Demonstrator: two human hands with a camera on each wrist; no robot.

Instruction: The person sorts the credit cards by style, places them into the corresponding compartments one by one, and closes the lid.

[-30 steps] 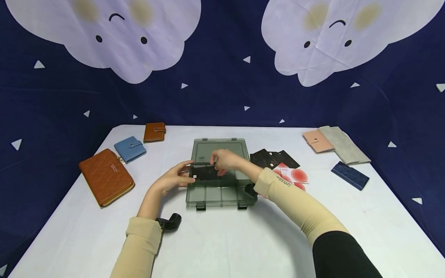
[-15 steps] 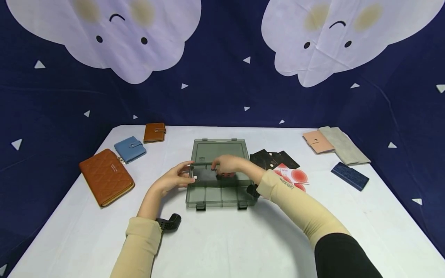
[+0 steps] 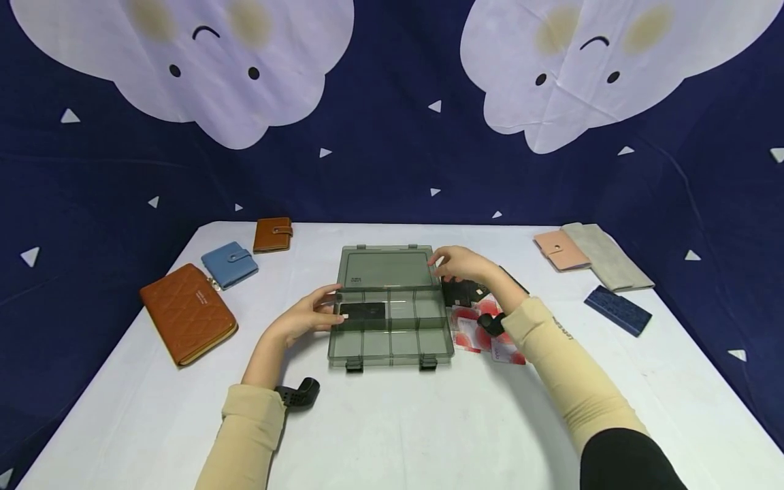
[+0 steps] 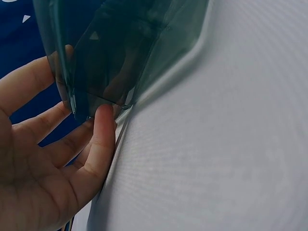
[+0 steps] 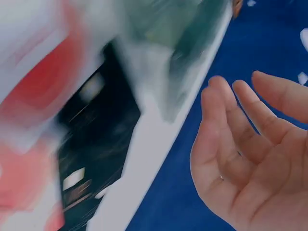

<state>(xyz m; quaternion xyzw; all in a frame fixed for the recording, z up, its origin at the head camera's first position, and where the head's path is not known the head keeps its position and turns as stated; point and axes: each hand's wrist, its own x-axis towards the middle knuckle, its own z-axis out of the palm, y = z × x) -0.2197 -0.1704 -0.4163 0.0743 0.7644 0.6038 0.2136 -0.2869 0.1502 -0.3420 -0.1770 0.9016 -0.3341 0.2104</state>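
1. Against our left hand (image 3: 304, 314), fingers straight, rests the smoky translucent plastic organizer box (image 3: 389, 320), gridded into compartments.
2. Under our relaxed, empty right hand (image 3: 461, 263) lie glossy black cards (image 3: 461, 292) on the desk (image 3: 429, 422).

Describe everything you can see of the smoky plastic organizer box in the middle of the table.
The organizer box is translucent grey-green plastic, open, its lid laid back flat behind it. Dividers split the tray into compartments; a black card lies in the rear left one. Two dark latches sit on its front edge. It rests on the white table. The left hand touches its left side.
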